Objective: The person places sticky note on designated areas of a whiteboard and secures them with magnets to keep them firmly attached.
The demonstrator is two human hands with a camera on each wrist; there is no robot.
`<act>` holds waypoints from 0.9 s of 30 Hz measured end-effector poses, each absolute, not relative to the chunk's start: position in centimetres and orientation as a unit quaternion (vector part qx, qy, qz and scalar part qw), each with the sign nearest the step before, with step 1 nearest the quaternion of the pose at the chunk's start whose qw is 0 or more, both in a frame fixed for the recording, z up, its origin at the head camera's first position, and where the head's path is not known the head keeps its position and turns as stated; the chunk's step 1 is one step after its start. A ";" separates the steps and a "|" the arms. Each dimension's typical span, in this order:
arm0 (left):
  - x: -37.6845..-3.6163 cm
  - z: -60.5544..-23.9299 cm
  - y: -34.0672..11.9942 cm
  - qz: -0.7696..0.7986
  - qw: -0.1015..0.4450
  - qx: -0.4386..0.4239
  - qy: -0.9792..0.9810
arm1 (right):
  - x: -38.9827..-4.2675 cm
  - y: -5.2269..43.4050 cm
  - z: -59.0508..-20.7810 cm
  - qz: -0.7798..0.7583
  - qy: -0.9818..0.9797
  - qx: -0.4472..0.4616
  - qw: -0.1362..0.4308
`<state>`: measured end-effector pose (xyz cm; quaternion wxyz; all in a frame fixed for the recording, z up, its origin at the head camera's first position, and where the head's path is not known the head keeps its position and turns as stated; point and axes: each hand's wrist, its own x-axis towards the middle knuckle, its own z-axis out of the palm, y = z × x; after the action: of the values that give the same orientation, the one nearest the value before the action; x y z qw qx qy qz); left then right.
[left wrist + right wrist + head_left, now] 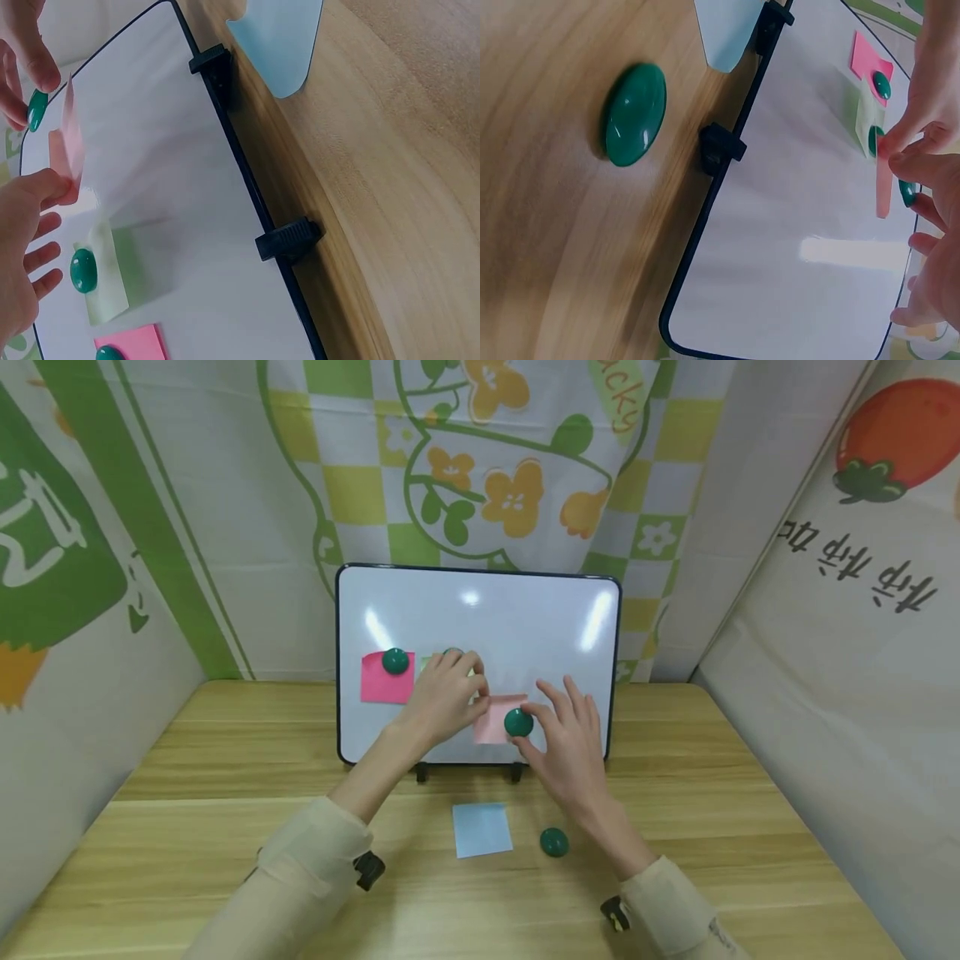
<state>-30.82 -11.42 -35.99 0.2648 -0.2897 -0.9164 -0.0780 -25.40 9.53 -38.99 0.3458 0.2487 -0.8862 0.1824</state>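
Note:
My left hand (442, 703) pinches a light pink sticky note (491, 727) by its edge, in front of the whiteboard (536, 627). Between thumb and fingertips, my right hand (568, 752) holds a green round magnet (518, 722) close to that note. In the left wrist view the note stands out from the board's surface. A pale green note (111, 292) is pinned by another magnet (84, 271); my left hand mostly covers it in the head view. Left of it, a bright pink note (381, 687) hangs under a magnet (395, 661).
A light blue sticky note (482, 831) lies on the wooden table (225, 827) before the board, with a loose green magnet (553, 842) to its right. Black clip feet (422, 772) support the board's lower edge. Patterned curtains (360, 493) hang behind.

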 end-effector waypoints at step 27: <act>-33.2 -35.8 -10.1 -0.030 0.328 -0.251 -0.910 | -29.9 9.3 -38.3 0.170 -0.893 0.244 0.337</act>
<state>-33.15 -10.14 -35.83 0.3278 -0.2511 -0.9103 -0.0295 -29.86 9.31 -38.30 0.3365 0.2441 -0.8934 0.1705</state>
